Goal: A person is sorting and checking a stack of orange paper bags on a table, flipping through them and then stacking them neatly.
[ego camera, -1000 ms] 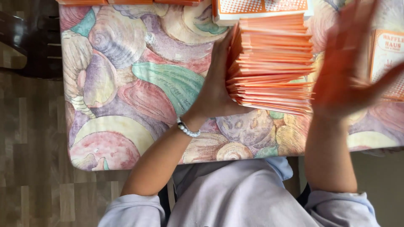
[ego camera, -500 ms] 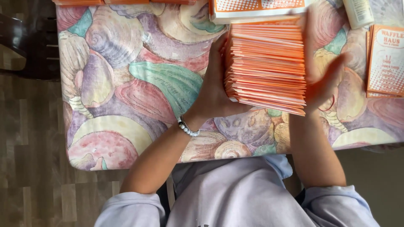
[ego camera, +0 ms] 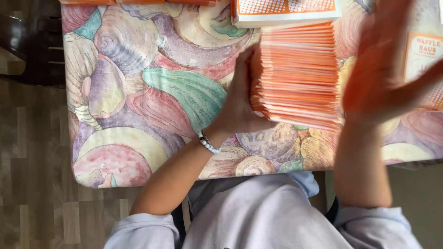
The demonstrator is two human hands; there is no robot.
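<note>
A thick stack of orange paper sleeves [ego camera: 297, 74] stands fanned on its edges on a table with a seashell-patterned cloth [ego camera: 138, 92]. My left hand [ego camera: 240, 99] presses flat against the stack's left side, fingers together; a white bead bracelet sits on that wrist. To the right of the stack, my right hand [ego camera: 380, 69] is lifted off it, blurred, fingers spread and holding nothing.
Another orange-and-white printed sleeve [ego camera: 286, 9] lies just beyond the stack. A printed orange packet [ego camera: 422, 60] lies at the right, behind my right hand. More orange items line the table's far edge. Wooden floor and a dark chair [ego camera: 27, 41] are at the left.
My right hand closed against the stack's right side half a second ago and has now swung away from it again, open. The left hand stayed on the stack.
</note>
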